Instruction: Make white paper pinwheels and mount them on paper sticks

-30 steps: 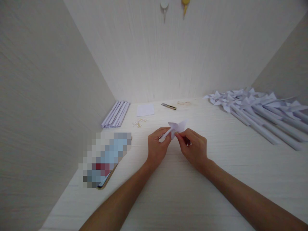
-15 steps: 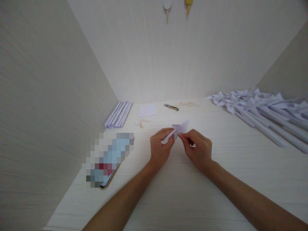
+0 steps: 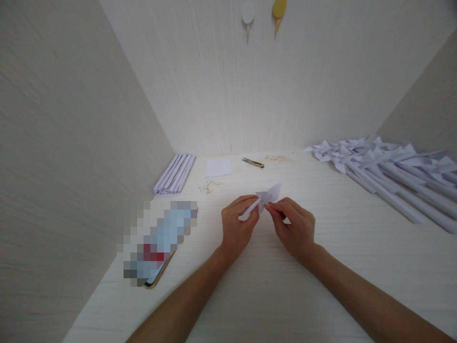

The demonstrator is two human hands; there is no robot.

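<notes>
Pinwheel (image 3: 268, 194) is being held above the worktop (image 3: 257, 286) at centre: its rolled stick is being clamped in the left hand (image 3: 236, 226) grip, its folded head pinched by right hand (image 3: 294, 228) fingertips (finished ones (image 3: 385, 166) are being kept far right).

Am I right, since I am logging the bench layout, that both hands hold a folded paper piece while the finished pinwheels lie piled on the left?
Not quite. The head view shows the left hand and right hand holding the folded paper piece, but the finished pinwheels lie piled on the right.
</notes>
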